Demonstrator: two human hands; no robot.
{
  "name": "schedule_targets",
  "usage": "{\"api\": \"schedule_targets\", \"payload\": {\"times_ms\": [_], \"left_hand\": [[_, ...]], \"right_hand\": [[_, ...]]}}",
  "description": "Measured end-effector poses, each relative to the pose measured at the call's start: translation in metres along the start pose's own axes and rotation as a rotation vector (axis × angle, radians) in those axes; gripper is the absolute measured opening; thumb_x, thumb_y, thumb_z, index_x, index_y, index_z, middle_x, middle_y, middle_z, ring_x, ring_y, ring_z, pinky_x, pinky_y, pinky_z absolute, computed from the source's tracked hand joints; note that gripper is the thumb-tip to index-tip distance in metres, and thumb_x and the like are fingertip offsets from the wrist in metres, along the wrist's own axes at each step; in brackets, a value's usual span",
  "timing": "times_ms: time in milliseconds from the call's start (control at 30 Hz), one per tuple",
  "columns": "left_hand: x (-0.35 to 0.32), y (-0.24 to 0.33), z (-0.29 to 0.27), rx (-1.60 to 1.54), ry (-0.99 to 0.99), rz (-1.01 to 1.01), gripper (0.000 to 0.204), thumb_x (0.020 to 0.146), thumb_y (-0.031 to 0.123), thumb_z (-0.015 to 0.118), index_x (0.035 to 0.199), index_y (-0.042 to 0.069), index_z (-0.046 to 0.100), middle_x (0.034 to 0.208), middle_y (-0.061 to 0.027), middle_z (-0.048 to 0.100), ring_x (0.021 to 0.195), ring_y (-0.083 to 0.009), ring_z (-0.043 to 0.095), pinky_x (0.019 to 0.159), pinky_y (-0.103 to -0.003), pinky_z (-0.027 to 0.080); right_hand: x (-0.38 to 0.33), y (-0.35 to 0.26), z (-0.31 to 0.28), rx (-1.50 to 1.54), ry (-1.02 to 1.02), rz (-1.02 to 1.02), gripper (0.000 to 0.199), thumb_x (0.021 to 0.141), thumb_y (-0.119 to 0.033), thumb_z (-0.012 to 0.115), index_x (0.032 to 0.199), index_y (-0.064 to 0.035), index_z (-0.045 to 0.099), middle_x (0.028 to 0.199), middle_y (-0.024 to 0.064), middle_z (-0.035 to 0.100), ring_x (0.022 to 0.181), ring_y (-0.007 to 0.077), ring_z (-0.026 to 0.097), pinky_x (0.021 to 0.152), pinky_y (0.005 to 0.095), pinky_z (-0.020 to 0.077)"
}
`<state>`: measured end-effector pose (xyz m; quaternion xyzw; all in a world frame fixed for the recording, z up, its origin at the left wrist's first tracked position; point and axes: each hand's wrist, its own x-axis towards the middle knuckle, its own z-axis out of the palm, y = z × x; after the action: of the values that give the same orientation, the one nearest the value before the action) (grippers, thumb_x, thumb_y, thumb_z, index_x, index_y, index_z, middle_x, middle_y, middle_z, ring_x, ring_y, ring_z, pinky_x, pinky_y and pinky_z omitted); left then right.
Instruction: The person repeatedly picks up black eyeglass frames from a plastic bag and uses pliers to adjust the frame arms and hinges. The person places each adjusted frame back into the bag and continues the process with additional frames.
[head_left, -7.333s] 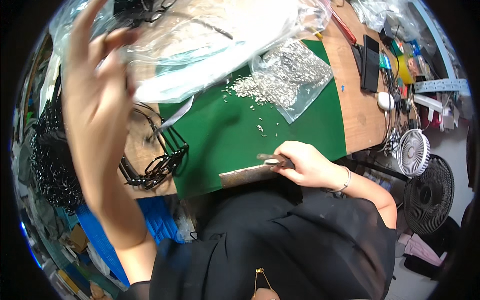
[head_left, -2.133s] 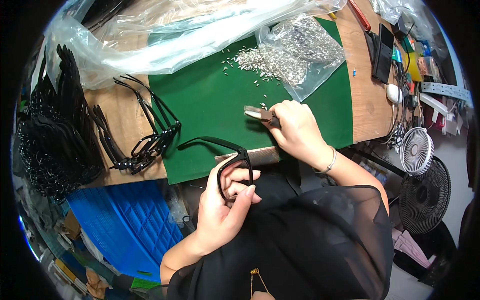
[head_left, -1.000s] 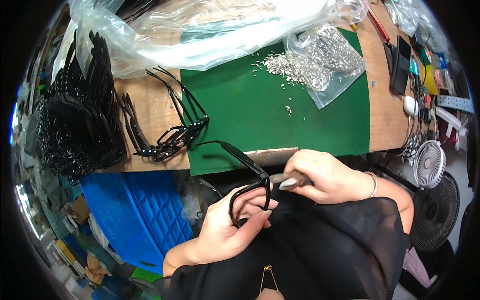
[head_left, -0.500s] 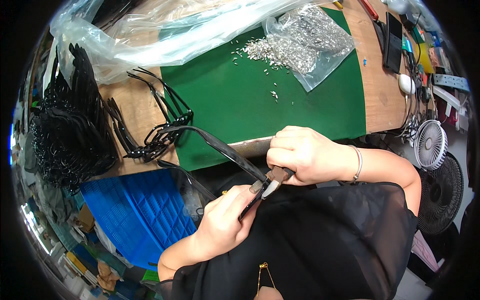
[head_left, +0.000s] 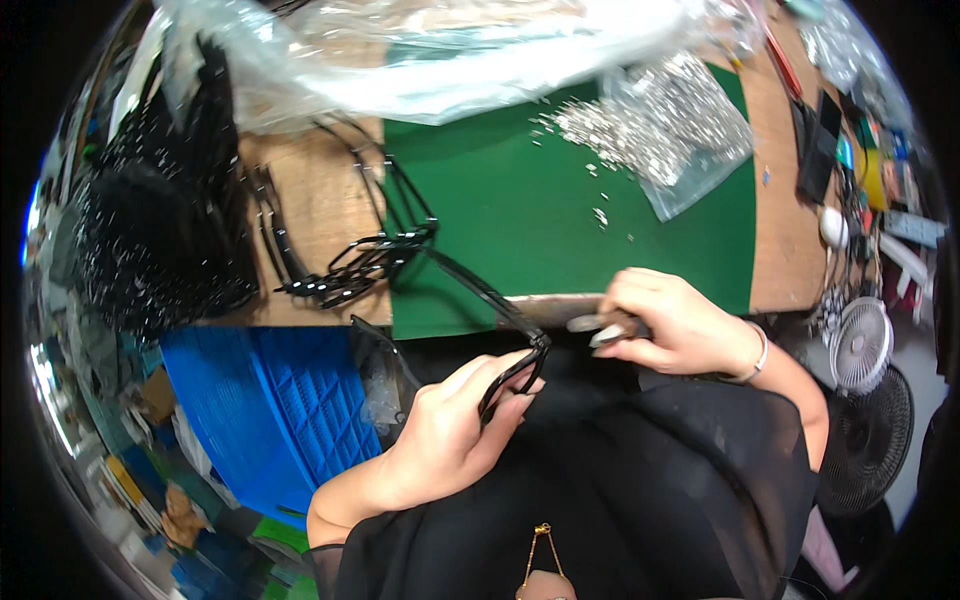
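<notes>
My left hand (head_left: 455, 425) is closed on a black eyeglass frame (head_left: 485, 292), pinching it by the rim with one temple arm reaching up and left over the mat. A short way to the right, my right hand (head_left: 680, 325) grips a pair of pliers (head_left: 608, 328). Their jaws point left and stand apart from the frame. Most of the pliers' handles are hidden in my palm. Beyond both hands lies a green mat (head_left: 500, 220). Several more black eyeglass frames (head_left: 395, 245) lie together at its left edge.
A big heap of black frames (head_left: 165, 235) fills the table's left end. Small silvery pieces (head_left: 620, 135) spill from a clear bag (head_left: 690, 185). Plastic sheeting (head_left: 430, 85) covers the back. A blue basket (head_left: 250, 400) stands below left; fans (head_left: 862, 345) are at right.
My right hand has drawn the pliers away to the right, off the eyeglass frame. My left hand still holds the frame. The whole view has shifted slightly.
</notes>
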<state>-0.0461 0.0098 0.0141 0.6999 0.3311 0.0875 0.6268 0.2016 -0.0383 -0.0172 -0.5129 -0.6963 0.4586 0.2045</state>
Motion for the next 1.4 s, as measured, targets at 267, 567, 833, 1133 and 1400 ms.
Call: {"api": "schedule_targets", "payload": {"times_ms": [267,567,833,1133,1400], "left_hand": [[0.055,-0.017,-0.035,-0.2,0.355,-0.054,0.034,0.084,0.004,0.053,0.115,-0.008,0.046,0.094,-0.0109,0.06,0.072,-0.01,0.057,0.065,-0.022,0.047],[0.037,-0.053,-0.065,1.077,0.505,-0.05,0.038,0.066,0.012,0.068,0.1,0.003,0.054,0.087,-0.0137,0.051,0.085,-0.0314,0.048,0.073,-0.04,0.039],[-0.02,-0.012,-0.053,0.873,0.357,0.164,0.045,0.058,-0.004,0.061,0.102,0.006,0.058,0.084,-0.0067,0.052,0.087,-0.0261,0.052,0.094,-0.047,0.032],[-0.058,-0.028,-0.287,1.337,0.88,0.235,0.032,0.067,-0.005,0.051,0.095,0.008,0.062,0.089,-0.0081,0.056,0.099,-0.0273,0.051,0.102,-0.048,0.022],[-0.04,-0.033,-0.278,1.433,0.79,0.003,0.039,0.068,-0.005,0.054,0.104,0.008,0.058,0.105,-0.0109,0.055,0.112,-0.0305,0.045,0.102,-0.047,0.025]], "right_hand": [[0.009,0.003,0.018,0.006,0.196,0.082,0.021,0.071,-0.011,0.068,0.082,-0.0027,0.052,0.07,0.0104,0.05,0.064,0.0269,0.051,0.058,0.0337,0.0413],[0.016,0.007,0.025,-0.052,0.243,0.081,0.022,0.072,-0.014,0.069,0.084,-0.0022,0.054,0.074,0.0116,0.053,0.067,0.0276,0.053,0.061,0.033,0.0428],[0.013,0.014,0.022,0.091,0.324,0.12,0.018,0.075,-0.014,0.066,0.082,-0.0009,0.054,0.07,0.0111,0.052,0.062,0.0247,0.053,0.059,0.0306,0.0423],[0.017,0.005,0.013,0.157,0.256,0.211,0.018,0.078,-0.016,0.063,0.083,-0.0003,0.056,0.066,0.0087,0.054,0.06,0.0148,0.051,0.057,0.0283,0.0421],[0.013,0.019,0.011,0.232,0.403,0.285,0.022,0.079,-0.02,0.063,0.084,0.0005,0.056,0.068,0.0094,0.056,0.062,0.0139,0.052,0.058,0.0282,0.0432]]}}
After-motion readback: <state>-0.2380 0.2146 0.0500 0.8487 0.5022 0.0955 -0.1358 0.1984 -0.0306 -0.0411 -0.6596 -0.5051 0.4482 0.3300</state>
